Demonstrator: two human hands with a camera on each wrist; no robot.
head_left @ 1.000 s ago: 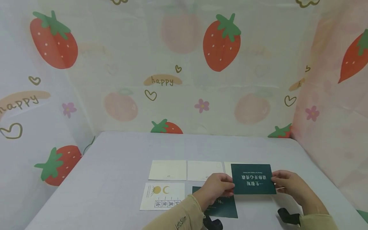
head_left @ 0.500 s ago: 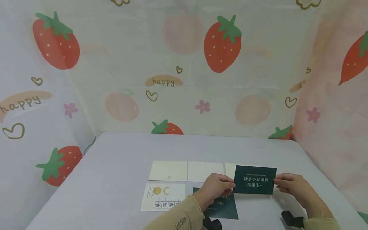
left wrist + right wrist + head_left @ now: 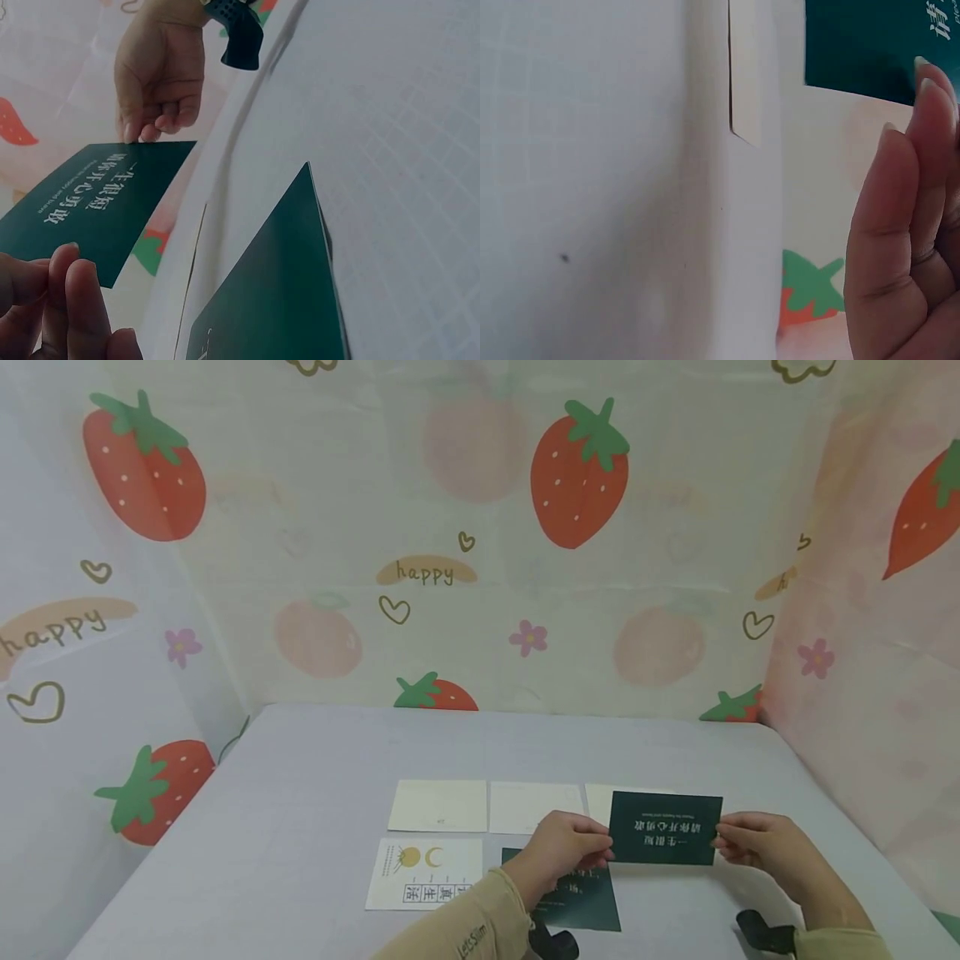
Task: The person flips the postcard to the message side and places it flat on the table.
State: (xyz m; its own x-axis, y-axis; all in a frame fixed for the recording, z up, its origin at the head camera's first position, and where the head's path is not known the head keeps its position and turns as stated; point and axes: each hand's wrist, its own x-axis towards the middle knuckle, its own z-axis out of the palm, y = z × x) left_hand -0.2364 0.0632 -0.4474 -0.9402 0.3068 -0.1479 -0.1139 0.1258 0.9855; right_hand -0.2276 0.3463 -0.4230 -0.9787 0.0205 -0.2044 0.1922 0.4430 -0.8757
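A dark green card (image 3: 663, 828) with white Chinese lettering, upside down in the head view, is held up off the table between both hands. My left hand (image 3: 564, 850) pinches its left edge, and my right hand (image 3: 772, 855) pinches its right edge. In the left wrist view the same green card (image 3: 97, 202) stretches from the near fingers to the other hand. Below my left wrist lies a second green card (image 3: 581, 900), partly hidden by that hand and sleeve. Behind the raised card, a cream card (image 3: 600, 802) is mostly covered.
Two pale cards, a cream one (image 3: 437, 806) and a white one (image 3: 535, 804), lie in the back row. In front is a white card (image 3: 420, 868) with a sun and moon, overlapped by the left sleeve. Strawberry-print cloth surrounds the white table (image 3: 315, 793).
The raised green card and my right hand have shifted slightly right over the last second. My left hand has stayed nearly in place, and the cards on the table have not moved.
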